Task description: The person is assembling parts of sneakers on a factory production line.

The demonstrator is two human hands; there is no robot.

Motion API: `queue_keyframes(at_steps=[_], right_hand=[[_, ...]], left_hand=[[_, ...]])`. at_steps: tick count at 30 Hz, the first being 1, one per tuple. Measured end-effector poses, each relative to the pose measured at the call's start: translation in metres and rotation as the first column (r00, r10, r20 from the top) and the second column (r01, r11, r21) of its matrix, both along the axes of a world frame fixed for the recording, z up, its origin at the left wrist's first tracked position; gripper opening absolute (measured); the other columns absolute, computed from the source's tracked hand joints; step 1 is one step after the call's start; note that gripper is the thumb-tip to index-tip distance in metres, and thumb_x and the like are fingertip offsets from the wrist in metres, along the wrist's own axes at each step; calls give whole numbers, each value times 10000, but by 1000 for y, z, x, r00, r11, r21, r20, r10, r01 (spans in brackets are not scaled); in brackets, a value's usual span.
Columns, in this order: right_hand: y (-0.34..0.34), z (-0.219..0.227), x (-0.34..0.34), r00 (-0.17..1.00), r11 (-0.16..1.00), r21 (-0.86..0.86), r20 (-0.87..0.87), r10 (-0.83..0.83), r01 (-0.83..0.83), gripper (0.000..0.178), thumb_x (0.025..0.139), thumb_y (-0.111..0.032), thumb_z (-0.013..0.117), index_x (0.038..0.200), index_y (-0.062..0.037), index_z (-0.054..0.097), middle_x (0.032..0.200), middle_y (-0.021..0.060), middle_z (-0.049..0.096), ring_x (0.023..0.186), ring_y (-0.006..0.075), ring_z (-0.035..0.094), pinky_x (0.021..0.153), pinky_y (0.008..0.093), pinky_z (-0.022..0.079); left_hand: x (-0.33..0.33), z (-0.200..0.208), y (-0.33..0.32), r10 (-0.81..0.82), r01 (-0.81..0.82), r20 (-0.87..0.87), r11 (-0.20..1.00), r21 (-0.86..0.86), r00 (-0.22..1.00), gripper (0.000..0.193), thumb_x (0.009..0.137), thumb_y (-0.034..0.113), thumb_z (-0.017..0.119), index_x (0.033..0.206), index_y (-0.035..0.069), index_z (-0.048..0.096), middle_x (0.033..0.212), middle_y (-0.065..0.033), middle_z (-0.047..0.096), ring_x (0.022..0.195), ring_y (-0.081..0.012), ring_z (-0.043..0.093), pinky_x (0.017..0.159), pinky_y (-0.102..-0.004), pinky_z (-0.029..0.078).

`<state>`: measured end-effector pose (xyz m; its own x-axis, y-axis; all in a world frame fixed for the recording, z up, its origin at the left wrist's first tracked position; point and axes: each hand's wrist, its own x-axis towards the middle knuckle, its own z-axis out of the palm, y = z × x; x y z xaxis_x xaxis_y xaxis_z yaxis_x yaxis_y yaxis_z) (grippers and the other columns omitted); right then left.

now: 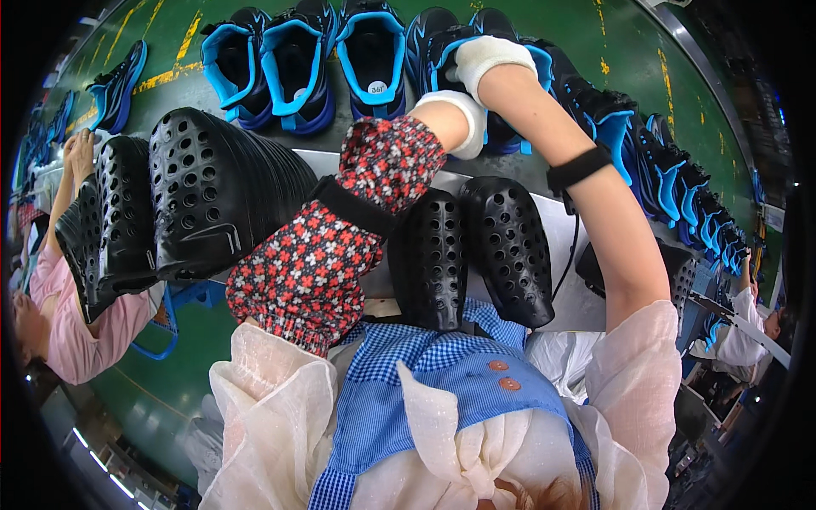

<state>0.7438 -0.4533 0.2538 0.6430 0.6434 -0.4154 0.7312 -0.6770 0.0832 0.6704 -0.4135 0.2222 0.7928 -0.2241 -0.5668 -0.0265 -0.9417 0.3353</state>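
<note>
Both my hands reach to a black shoe with a bright blue lining (503, 134) in the row at the far side. My left hand (459, 119), in a white glove, is at the shoe's opening, its forearm in a red-and-black patterned sleeve. Just beyond it my right hand (491, 59), also white-gloved, bends over the same shoe. The gloves and the shoe hide the fingers of both hands. Nearer to me, below my wrists, lie two black perforated shoe-shaped plastic inserts, a left one (431, 263) and a right one (514, 251).
Nested stacks of black perforated inserts (191, 195) stand at left. More black-and-blue shoes (371, 59) line the green surface (561, 21), curving away down the right. A person in pink (106, 331) works at far left; another in white (739, 331) is at far right.
</note>
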Motion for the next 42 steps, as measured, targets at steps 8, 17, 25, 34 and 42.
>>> queue_keyframes(at_steps=[8, 17, 25, 34, 42], right_hand=[[-3, 12, -7, 996, 995, 45, -33, -84, 85, 270, 787, -255, 625, 1017, -130, 693, 1080, 120, 652, 993, 285, 633, 823, 395, 508], [-139, 116, -111, 974, 861, 506, -212, 78, 41, 410, 748, -410, 635, 952, -54, 622, 927, 160, 622, 885, 319, 599, 781, 382, 481], [-213, 88, -183, 998, 843, 534, -47, -46, 64, 644, 555, -282, 802, 1086, -42, 528, 1085, 139, 547, 939, 317, 559, 819, 373, 465], [-225, 84, -181, 996, 689, 725, 44, -77, 22, 530, 553, -216, 801, 978, -33, 541, 906, 134, 553, 834, 312, 553, 733, 373, 478], [-196, 138, -155, 993, 477, 878, 79, -83, -30, 557, 539, -87, 825, 1009, 3, 538, 920, 117, 560, 779, 224, 579, 717, 305, 492]], left_hand=[[3, -1, -3, 34, -36, 28, 997, 66, 999, 359, 784, 227, 534, 1070, 46, 652, 1134, -195, 606, 1054, -311, 584, 862, -379, 481], [-6, 15, 19, 30, -28, -14, 991, 129, 999, 413, 725, 279, 582, 1057, 43, 648, 1024, -189, 642, 951, -343, 617, 816, -386, 501], [-24, 28, 17, 92, -219, 373, 923, 316, 923, 375, 774, 272, 611, 1109, 105, 627, 1109, -126, 603, 1041, -289, 574, 875, -399, 484], [-67, 53, 17, 323, -241, 711, 946, -218, 625, 406, 796, 218, 643, 1160, 48, 577, 1095, -137, 601, 1003, -284, 586, 869, -356, 480], [-85, 93, -11, 91, -271, -352, -469, -841, 932, 679, 915, 458, 479, 1404, 34, 275, 1343, -138, 439, 1218, -235, 470, 1029, -402, 383]])
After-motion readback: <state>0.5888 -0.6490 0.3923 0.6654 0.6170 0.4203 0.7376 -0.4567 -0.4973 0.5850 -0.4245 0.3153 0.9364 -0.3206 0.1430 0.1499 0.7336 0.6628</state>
